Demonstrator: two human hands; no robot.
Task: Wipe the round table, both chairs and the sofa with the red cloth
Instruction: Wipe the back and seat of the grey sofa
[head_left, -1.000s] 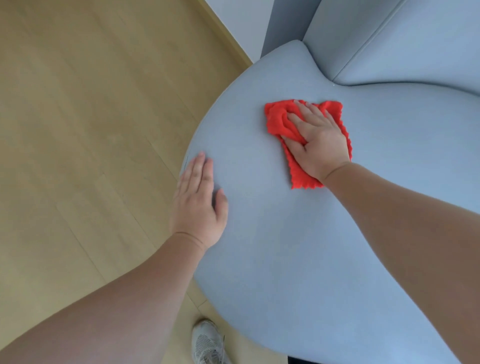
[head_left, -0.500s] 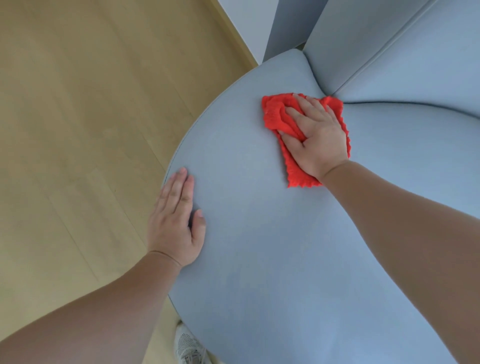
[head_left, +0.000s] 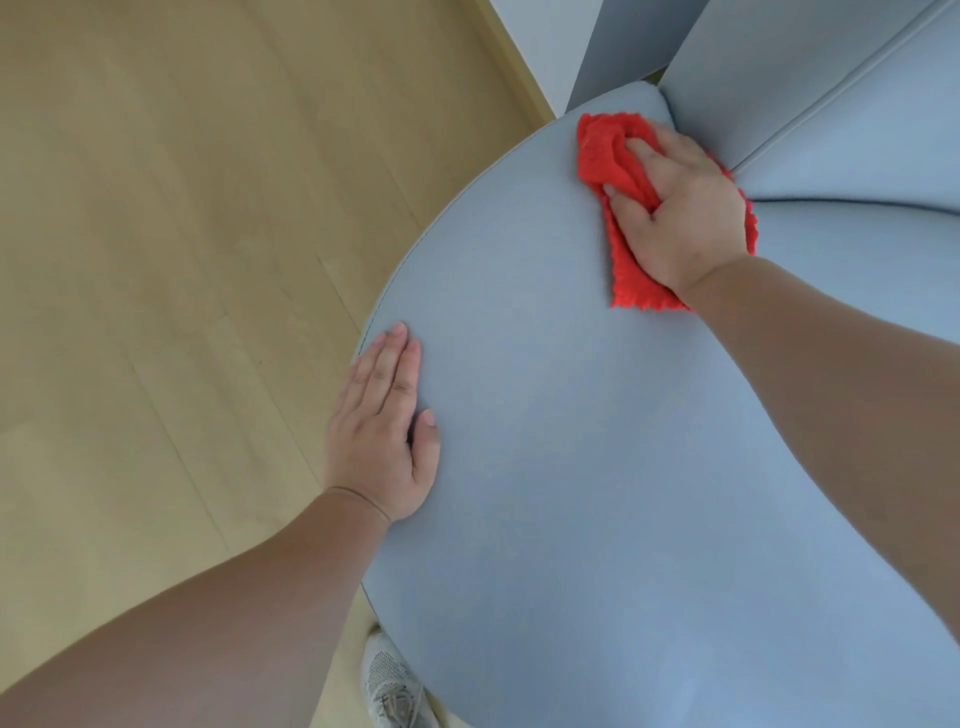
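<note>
I am on the sofa (head_left: 571, 467) step. My right hand (head_left: 680, 208) lies on the cloth (head_left: 605, 150) at the far left corner of the cushion, right where it meets the backrest (head_left: 769, 62). The fingers are curled into the red fabric and bunch it up under the palm, so the hand grips the cloth and presses it down at once. A tail of the cloth trails out flat below the wrist. My left hand (head_left: 382, 431) is well apart from it, at the near left edge of the sofa. It lies flat with the fingers straight and together and holds nothing, and I take it to be a brace while I lean in.

The table and chairs are out of view, so I cannot tell how much of the task is done. To the left there is only the floor (head_left: 182, 234), and my shoe (head_left: 392, 680) shows at the bottom.

Most of the cushion between my two hands, and all of it to the right, shows no sign either way of wiping. As I judge it, the next move is to run the cloth along the crease under the backrest. After that I draw it back toward me in overlapping passes with even pressure. The cloth is bunched, so I should flatten it first to cover more per stroke. The left hand has to lift off before I can wipe its patch.
</note>
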